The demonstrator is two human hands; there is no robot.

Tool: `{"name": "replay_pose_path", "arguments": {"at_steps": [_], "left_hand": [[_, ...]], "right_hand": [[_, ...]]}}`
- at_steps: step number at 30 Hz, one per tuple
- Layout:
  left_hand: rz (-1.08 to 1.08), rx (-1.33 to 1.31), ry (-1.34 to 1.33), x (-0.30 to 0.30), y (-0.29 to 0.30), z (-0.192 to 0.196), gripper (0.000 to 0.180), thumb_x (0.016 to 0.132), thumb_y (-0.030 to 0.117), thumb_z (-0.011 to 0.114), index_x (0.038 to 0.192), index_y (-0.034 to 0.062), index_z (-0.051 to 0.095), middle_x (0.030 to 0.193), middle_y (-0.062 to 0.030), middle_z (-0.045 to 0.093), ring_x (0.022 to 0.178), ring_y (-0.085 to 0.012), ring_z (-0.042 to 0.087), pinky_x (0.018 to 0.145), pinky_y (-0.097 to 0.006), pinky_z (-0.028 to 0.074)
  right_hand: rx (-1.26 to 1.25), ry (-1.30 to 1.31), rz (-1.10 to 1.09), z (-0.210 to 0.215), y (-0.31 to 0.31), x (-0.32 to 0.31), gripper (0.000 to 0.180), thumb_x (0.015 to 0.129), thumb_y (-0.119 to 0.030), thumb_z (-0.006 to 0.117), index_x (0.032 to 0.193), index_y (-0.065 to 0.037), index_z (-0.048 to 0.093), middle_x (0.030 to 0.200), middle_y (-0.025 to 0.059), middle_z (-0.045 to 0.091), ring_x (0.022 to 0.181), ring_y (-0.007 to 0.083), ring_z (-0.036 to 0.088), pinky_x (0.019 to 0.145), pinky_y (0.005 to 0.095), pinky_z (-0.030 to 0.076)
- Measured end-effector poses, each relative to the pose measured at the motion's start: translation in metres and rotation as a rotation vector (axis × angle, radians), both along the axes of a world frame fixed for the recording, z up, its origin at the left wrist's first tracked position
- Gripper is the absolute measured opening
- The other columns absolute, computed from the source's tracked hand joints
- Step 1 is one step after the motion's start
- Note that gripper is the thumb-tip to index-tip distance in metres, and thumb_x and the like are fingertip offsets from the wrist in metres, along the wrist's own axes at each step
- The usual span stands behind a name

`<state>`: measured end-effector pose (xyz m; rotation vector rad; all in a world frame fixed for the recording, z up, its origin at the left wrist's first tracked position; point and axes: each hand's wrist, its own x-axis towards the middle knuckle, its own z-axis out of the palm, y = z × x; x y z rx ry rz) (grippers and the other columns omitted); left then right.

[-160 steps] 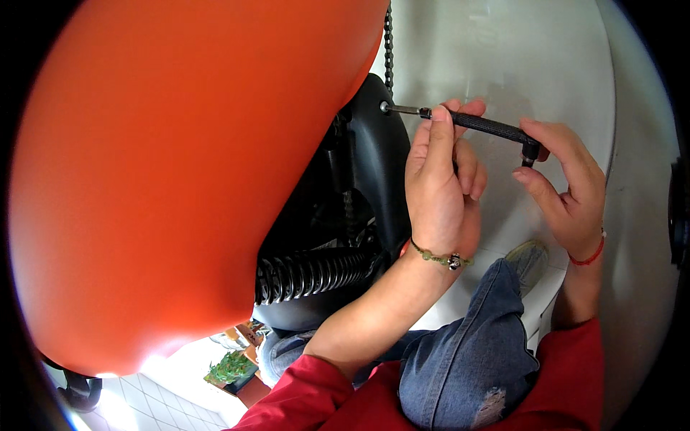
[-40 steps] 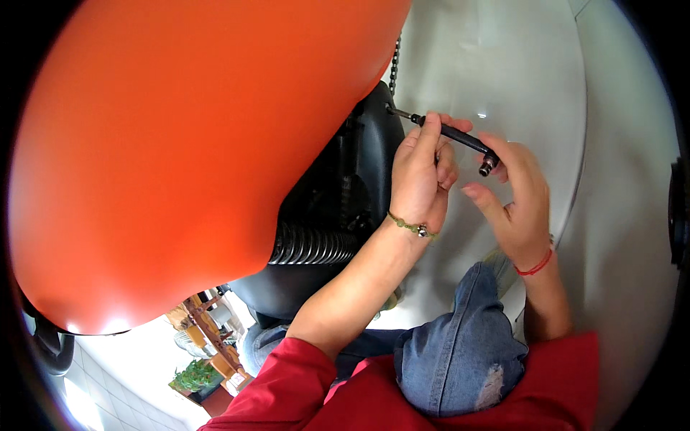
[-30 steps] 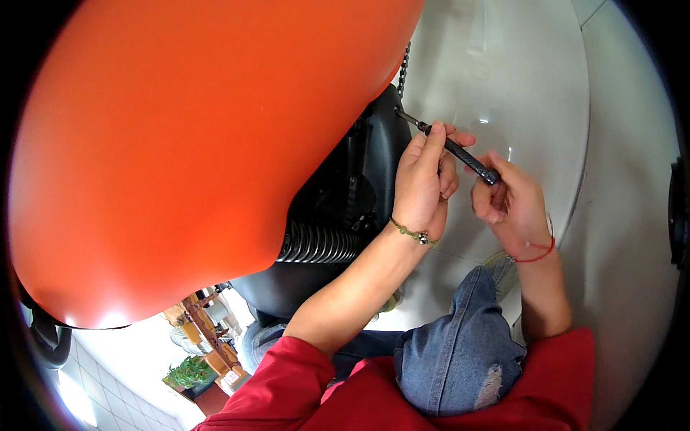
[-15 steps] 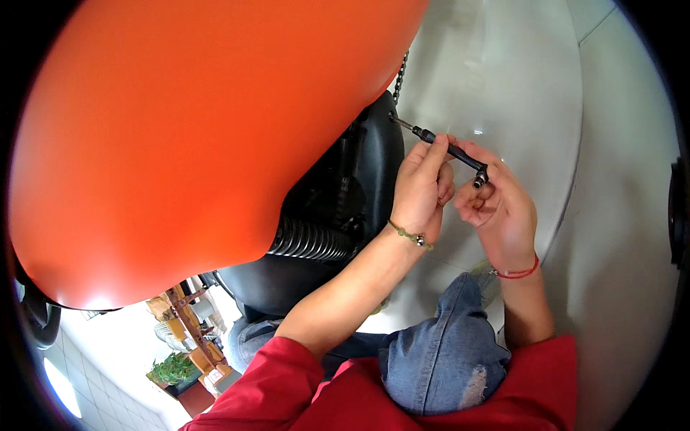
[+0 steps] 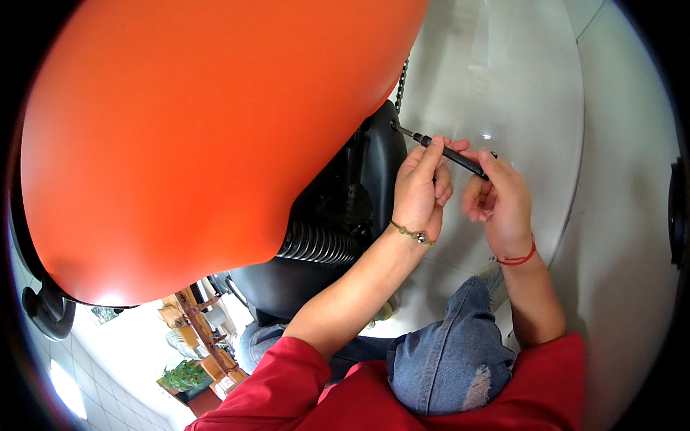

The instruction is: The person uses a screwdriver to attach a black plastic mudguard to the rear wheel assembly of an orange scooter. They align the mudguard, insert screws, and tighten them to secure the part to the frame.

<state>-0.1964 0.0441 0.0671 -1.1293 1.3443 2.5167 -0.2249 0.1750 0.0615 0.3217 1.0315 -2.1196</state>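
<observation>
Screwdriver [image 5: 451, 152], slim and black, tip against the black housing [image 5: 381, 165] under an orange shell [image 5: 201, 136].
Left hand [image 5: 420, 190] fingers pinch its shaft; right hand [image 5: 499, 201] closes round its end, over pale glossy floor [image 5: 503, 86].

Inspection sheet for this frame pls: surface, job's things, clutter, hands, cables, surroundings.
Surface: pale glossy floor, with light glare.
Job's things: slim black screwdriver, its tip at the black panel under the big orange body.
Clutter: nothing seen.
Hands: left hand grips the screwdriver shaft, beaded bracelet at the wrist; right hand holds the handle end, red string at the wrist.
Cables: no cable seen; a chain hangs at the orange body's edge, a black coil spring sits below the panel.
Surroundings: potted plant and wooden rack at lower left; the person's knee in torn jeans.
</observation>
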Motion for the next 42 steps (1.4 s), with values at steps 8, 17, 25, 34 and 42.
{"name": "replay_pose_path", "arguments": {"at_steps": [8, 17, 25, 34, 42], "left_hand": [[0.001, 0.024, 0.017, 0.004, -0.005, 0.001, 0.024, 0.099, 0.03, 0.048, 0.097, 0.0077, 0.055, 0.096, -0.0045, 0.065, 0.045, -0.0043, 0.033, 0.044, -0.02, 0.03], [0.012, 0.032, 0.041, 0.001, -0.002, 0.003, 0.027, 0.1, 0.032, 0.045, 0.095, 0.0067, 0.054, 0.089, -0.0021, 0.062, 0.045, -0.0044, 0.032, 0.043, -0.021, 0.028], [0.037, 0.03, 0.071, -0.001, 0.0, 0.001, 0.028, 0.099, 0.033, 0.046, 0.092, 0.0069, 0.055, 0.083, -0.0001, 0.06, 0.045, -0.0048, 0.032, 0.043, -0.022, 0.027], [0.061, -0.009, 0.032, 0.004, 0.003, 0.002, 0.03, 0.097, 0.037, 0.05, 0.094, 0.0072, 0.054, 0.084, -0.0026, 0.06, 0.045, -0.0036, 0.033, 0.043, -0.02, 0.027], [0.044, -0.006, -0.049, 0.042, 0.015, 0.033, 0.03, 0.1, 0.031, 0.044, 0.103, 0.0038, 0.056, 0.079, -0.0021, 0.058, 0.047, -0.0043, 0.035, 0.044, -0.021, 0.026]], "right_hand": [[0.479, 0.428, -0.056, 0.0, 0.005, -0.01, 0.027, 0.096, -0.025, 0.052, 0.097, 0.0, 0.061, 0.058, 0.001, 0.05, 0.052, 0.0043, 0.047, 0.048, 0.0208, 0.034], [0.306, 0.331, 0.043, -0.001, 0.002, -0.007, 0.026, 0.096, -0.026, 0.052, 0.1, -0.002, 0.062, 0.064, -0.0011, 0.05, 0.048, 0.0053, 0.043, 0.044, 0.0207, 0.031], [-0.003, 0.148, -0.152, -0.005, -0.008, -0.002, 0.032, 0.097, -0.026, 0.048, 0.105, 0.002, 0.062, 0.062, -0.0041, 0.045, 0.044, 0.0034, 0.034, 0.042, 0.0196, 0.022], [0.068, 0.125, -0.162, 0.011, -0.013, 0.009, 0.024, 0.097, -0.021, 0.05, 0.1, 0.001, 0.061, 0.067, -0.004, 0.051, 0.052, 0.0027, 0.041, 0.046, 0.0183, 0.029], [0.345, 0.57, -0.394, 0.011, 0.01, 0.009, 0.005, 0.091, -0.005, 0.059, 0.093, -0.001, 0.061, 0.071, -0.0052, 0.051, 0.06, 0.0003, 0.041, 0.052, 0.0166, 0.03]]}}
